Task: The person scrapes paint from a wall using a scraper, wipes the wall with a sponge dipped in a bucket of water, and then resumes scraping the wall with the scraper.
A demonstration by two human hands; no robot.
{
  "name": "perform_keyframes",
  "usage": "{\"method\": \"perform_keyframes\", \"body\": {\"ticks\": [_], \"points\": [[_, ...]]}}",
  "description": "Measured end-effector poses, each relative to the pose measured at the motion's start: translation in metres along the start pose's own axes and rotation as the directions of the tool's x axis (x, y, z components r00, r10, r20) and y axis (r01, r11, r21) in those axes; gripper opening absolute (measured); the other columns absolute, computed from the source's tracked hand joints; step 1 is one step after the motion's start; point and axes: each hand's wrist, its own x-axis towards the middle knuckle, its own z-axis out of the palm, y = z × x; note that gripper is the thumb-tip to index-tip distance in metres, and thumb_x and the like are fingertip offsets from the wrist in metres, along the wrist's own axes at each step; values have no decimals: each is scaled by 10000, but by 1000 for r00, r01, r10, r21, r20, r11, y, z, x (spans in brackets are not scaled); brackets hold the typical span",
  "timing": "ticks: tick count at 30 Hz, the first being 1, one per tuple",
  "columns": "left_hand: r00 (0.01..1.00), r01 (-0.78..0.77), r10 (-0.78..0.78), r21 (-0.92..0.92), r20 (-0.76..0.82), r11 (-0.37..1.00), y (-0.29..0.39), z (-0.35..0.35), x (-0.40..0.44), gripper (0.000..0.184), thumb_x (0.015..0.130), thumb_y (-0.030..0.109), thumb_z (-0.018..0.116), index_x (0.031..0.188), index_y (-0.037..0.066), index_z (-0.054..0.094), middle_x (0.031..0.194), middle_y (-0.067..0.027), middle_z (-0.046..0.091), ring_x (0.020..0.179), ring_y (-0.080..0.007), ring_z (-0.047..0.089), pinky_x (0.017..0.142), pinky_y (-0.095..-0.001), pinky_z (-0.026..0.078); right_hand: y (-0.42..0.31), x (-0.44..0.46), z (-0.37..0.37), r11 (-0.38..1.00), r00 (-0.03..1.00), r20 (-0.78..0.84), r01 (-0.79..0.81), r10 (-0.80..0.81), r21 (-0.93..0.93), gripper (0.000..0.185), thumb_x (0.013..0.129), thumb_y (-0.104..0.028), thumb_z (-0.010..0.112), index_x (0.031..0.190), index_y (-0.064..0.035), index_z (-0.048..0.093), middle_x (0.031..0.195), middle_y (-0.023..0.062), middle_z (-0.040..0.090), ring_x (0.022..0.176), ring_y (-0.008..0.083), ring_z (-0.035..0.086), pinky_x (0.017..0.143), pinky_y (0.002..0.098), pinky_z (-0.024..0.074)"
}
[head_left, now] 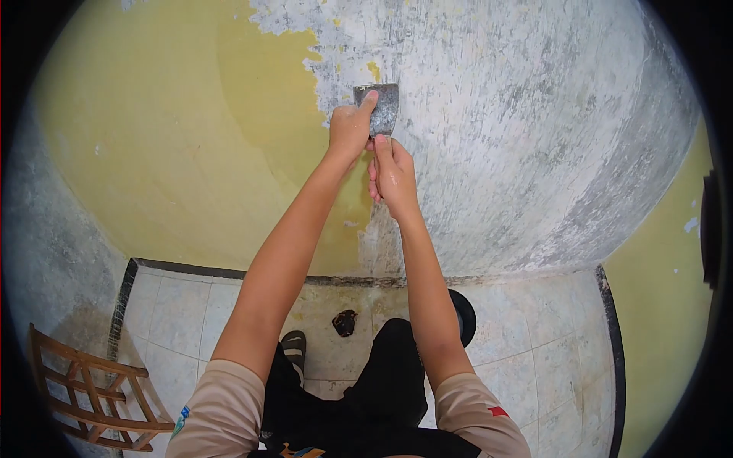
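Observation:
A scraper (386, 116) with a wide, worn grey metal blade is held up at the wall in front of me. My left hand (350, 133) is closed at the blade's left side, its thumb laid along the metal. Just below, my right hand (395, 174) is wrapped round the lower end of the scraper, and its handle is mostly hidden by the fingers. The blade's top edge lies by a small leftover patch of yellow paint (373, 71). Yellow-green paint (259, 99) covers the wall to the left; bare, mottled grey-white wall (496, 137) spreads to the right.
A wooden slatted piece of furniture (95, 416) stands at the lower left. On the tiled floor (504, 320) lie a small dark object (345, 323) and, by my right leg, a round black item (464, 317), partly hidden. A dark skirting strip (191, 269) runs along the wall's foot.

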Motion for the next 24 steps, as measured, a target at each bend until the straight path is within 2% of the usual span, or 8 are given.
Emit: {"method": "perform_keyframes", "body": {"ticks": [4, 9, 13, 15, 17, 19, 23, 24], "points": [[999, 38, -39, -72, -13, 997, 12, 2, 1, 546, 971, 400, 725, 647, -29, 630, 608, -85, 591, 511, -169, 554, 415, -353, 419, -2, 2, 5, 996, 999, 29, -33, 31, 77, 446, 1111, -444, 479, 1084, -12, 585, 615, 20, 484, 369, 118, 416, 342, 281, 302], [1000, 21, -22, -73, -7, 997, 14, -2, 5, 506, 945, 356, 755, 628, -12, 609, 601, -73, 571, 491, -166, 511, 392, -370, 379, -4, 2, 14, 990, 999, 9, -41, 40, 132, 446, 1114, -430, 475, 1089, 3, 577, 606, 21, 475, 360, 120, 418, 336, 287, 298], [999, 37, -39, -82, -25, 996, 21, 2, 10, 492, 939, 355, 760, 640, -10, 618, 610, -71, 577, 495, -167, 509, 406, -363, 390, -7, 7, 13, 996, 1000, 0, 3, -3, 88, 446, 1114, -400, 474, 1087, 30, 585, 604, 28, 481, 362, 121, 427, 338, 290, 302], [997, -34, 27, -95, -74, 995, 33, 7, 22, 480, 942, 355, 755, 657, -11, 631, 627, -66, 585, 506, -172, 518, 413, -362, 408, -27, 19, 18, 997, 1000, -11, 28, -27, 67, 441, 1112, -394, 477, 1083, 32, 591, 602, 28, 482, 367, 121, 430, 340, 290, 305], [997, -34, 24, -134, -76, 990, 54, 14, 24, 482, 940, 360, 757, 666, -17, 637, 637, -69, 591, 518, -175, 527, 417, -363, 419, -41, 29, 19, 997, 999, -20, 48, -47, 54, 437, 1110, -387, 480, 1078, 33, 596, 599, 27, 484, 372, 121, 433, 342, 290, 308], [997, -32, 20, -182, -70, 983, 59, 11, 22, 499, 933, 379, 761, 684, -39, 648, 653, -74, 603, 564, -183, 559, 423, -364, 442, -46, 31, 18, 994, 999, 24, 40, -43, 99, 422, 1111, -402, 478, 1044, -3, 598, 606, 18, 478, 385, 116, 430, 341, 280, 308], [998, 6, -15, -138, -67, 990, 40, 5, 13, 432, 939, 379, 769, 754, -3, 685, 673, -51, 606, 552, -137, 515, 466, -343, 361, -27, 17, 17, 996, 998, 32, 48, -50, 76, 427, 1113, -410, 476, 1050, -6, 598, 610, 18, 480, 383, 116, 425, 342, 280, 310], [996, 17, -21, -46, -84, 999, 16, 2, 14, 429, 942, 377, 767, 745, 6, 681, 664, -46, 597, 547, -137, 511, 463, -342, 357, -12, 12, 14, 997, 1000, 16, 6, -7, 82, 424, 1112, -398, 478, 1060, 8, 589, 608, 20, 479, 374, 117, 419, 339, 289, 300]]}}
